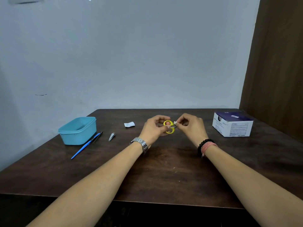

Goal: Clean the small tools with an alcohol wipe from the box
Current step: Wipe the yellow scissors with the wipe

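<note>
Left hand [154, 129] holds yellow scissors [168, 126], blades pointing right.

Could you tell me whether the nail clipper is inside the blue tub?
No, the nail clipper lies on the table, right of the blue tub.

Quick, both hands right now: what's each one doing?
Left hand: closed, gripping the yellow scissors by the handles.
Right hand: closed, pinching the white wipe against the scissors' blades.
</note>
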Available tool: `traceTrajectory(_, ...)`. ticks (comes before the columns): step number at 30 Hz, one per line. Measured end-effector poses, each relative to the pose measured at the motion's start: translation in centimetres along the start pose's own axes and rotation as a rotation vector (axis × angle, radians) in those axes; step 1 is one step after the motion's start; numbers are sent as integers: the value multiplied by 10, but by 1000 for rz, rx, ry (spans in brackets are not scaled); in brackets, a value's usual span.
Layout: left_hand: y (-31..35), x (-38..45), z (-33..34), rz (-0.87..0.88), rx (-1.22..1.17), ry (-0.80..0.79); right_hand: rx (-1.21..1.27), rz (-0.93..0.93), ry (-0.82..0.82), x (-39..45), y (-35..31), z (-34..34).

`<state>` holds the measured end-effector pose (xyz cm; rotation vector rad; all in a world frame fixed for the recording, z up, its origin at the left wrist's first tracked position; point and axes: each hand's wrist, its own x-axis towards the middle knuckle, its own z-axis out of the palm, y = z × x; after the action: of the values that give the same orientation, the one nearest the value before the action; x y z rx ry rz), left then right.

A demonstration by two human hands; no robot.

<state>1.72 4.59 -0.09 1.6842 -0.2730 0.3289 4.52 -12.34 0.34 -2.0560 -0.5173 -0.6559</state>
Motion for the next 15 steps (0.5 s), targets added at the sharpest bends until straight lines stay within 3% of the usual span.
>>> traceTrajectory(5,-1,0,-1,-11,-22,10,17,-95,-60,-4,-6,8)
traceTrajectory(11,1,0,-2,-11,-50,55,-57,-35,-25,1,4,1)
traceTrajectory(15,0,-1,-1,-27,-62,21,-47,-94,-84,-3,1,2)
